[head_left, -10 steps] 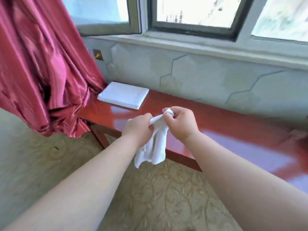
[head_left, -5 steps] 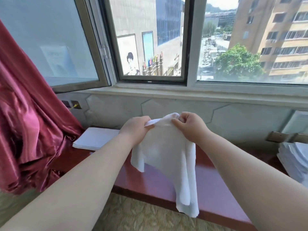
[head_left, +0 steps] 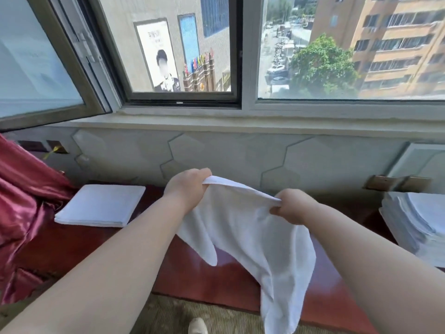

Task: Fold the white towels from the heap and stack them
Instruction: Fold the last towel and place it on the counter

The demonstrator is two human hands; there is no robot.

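- A red satin curtain (head_left: pixel 21 213) hangs bunched at nine o'clock of the view, and its folds fall against the left end of the red-brown bench (head_left: pixel 72 251).
- The folded stack (head_left: pixel 101 204) of white towels lies flat on the bench, at about eight o'clock from the left hand. It is just beside the curtain and apart from both hands.
- The left hand (head_left: pixel 186 186) is clenched on the upper left corner of the white towel (head_left: pixel 245 235), with its fingers curled over the hem.
- The white towel is held in the air above the bench, near the middle of the view. Its top edge is stretched between the two hands and slopes from ten o'clock down toward four o'clock. The rest hangs loose: a short corner droops at six o'clock under the left forearm, and a longer tail falls toward five o'clock, past the bench's front edge as seen from here.
- The right hand (head_left: pixel 291 208) grips the other end of the top edge, thumb and curled fingers closed on the hem.
- The heap (head_left: pixel 419 220) of white towels sits at three o'clock on the bench's right end, well apart from the held towel.
- A shoe tip (head_left: pixel 198 326) shows at six o'clock on the patterned carpet (head_left: pixel 168 314).
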